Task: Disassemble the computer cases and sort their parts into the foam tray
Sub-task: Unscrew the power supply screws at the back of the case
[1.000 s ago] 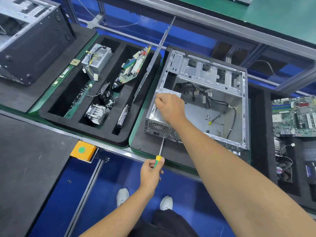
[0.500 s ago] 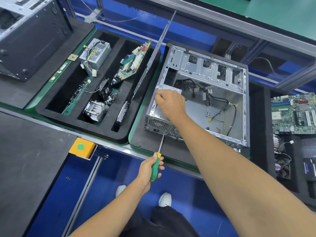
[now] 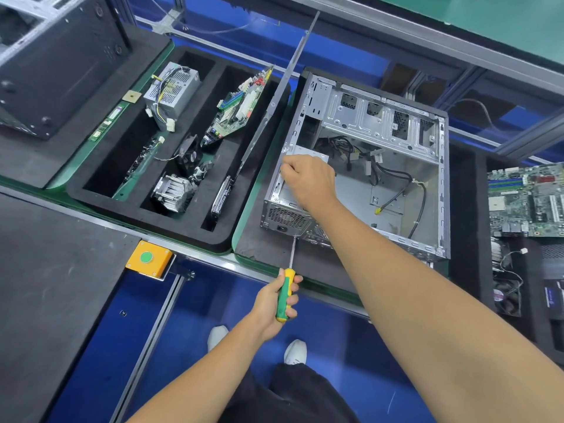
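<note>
While the left hand (image 3: 276, 303) grasps the green-and-yellow handle of a screwdriver (image 3: 285, 293) whose thin steel shaft meets the rear of an open grey metal computer case (image 3: 396, 141) at center frame, the right hand (image 3: 308, 181) curls its fingers over the silver power supply (image 3: 283, 209) in the case's lower left corner, though whether it grips it I cannot tell. Loose black cables lie inside the case. At left, a black foam tray (image 3: 232, 230) with 3 long slots holds a boxy silver power unit (image 3: 172, 93), a green motherboard (image 3: 241, 108), a finned heatsink (image 3: 174, 193), a black fan (image 3: 187, 155) and a flat drive (image 3: 221, 196).
</note>
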Tool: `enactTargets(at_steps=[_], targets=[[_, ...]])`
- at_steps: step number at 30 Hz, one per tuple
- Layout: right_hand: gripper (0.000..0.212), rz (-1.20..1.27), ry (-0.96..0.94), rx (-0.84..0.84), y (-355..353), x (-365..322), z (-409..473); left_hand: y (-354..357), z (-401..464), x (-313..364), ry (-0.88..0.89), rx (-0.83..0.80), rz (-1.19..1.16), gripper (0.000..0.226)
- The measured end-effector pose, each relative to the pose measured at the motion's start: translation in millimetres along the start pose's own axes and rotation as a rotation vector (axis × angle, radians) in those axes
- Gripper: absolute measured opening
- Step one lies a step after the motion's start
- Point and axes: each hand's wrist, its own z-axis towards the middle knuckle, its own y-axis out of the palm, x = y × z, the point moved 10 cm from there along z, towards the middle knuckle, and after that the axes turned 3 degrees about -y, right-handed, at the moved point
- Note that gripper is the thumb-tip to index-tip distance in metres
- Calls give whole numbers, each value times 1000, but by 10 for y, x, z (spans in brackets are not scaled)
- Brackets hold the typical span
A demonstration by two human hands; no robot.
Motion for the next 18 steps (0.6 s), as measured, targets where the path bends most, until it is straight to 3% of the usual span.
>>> enactTargets(at_steps=[3,6,9,13,18], targets=[[28,-7,-5,11,-13,-9,8,-31,28,16,52,54,58,38],[29,-2,-3,12,-13,0,12,-94,18,52,164,147,179,52],[28,-6,0,7,-13,4,10,-241,-38,132,273,318,312,40],[27,-11,-2,4,-19,-2,5,-355,-124,153,376,459,253,31],[27,-6,1,9,-28,-6,2,-351,-161,139,404,474,247,34]])
